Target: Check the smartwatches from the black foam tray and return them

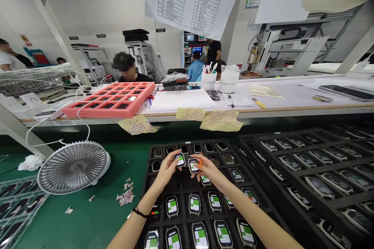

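My left hand (170, 164) is closed around a smartwatch (179, 159) with a lit green and white screen. Beside it, my right hand (207, 169) grips a second smartwatch (193, 165) with a similar screen; an orange band or strip (200, 161) shows at its fingers. Both hands are above a black foam tray (182, 183) with rows of compartments. Lit watches sit in the nearer rows, such as one watch (194, 204) below my hands. Watches with dark screens, such as one (197, 148), lie in the far row. My fingertips partly cover the held watches.
More black trays of watches (319, 186) stand at right. A grey fan (74, 167) and loose paper bits (126, 196) lie on the green mat (102, 218) at left. On the shelf above are a pink foam tray (109, 99) and papers (181, 99). People work beyond.
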### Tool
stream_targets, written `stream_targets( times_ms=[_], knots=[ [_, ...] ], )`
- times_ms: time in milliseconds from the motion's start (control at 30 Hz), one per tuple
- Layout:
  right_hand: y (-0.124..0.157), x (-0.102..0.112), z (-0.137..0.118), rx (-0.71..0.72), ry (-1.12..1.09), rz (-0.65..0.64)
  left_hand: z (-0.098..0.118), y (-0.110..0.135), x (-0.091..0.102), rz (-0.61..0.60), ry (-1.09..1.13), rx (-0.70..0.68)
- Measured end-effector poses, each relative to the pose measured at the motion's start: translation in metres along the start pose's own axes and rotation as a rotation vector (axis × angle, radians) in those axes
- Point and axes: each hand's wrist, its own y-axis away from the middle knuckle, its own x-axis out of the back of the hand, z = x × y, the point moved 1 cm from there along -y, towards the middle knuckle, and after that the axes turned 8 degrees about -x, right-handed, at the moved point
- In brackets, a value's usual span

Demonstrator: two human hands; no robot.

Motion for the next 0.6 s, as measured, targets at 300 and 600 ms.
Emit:
stream_targets(
  times_ms=[300, 600],
  knots=[
    [0.003, -0.0028, -0.0014, 0.021, 0.061, 0.033, 0.0031, 0.0066, -0.0008, 0.017, -0.022, -0.041],
    [0.0053, -0.0056, -0.0016, 0.057, 0.053, -0.013, -0.0019, 0.0094, -0.0018, -0.028, -0.029, -0.047]
  ],
)
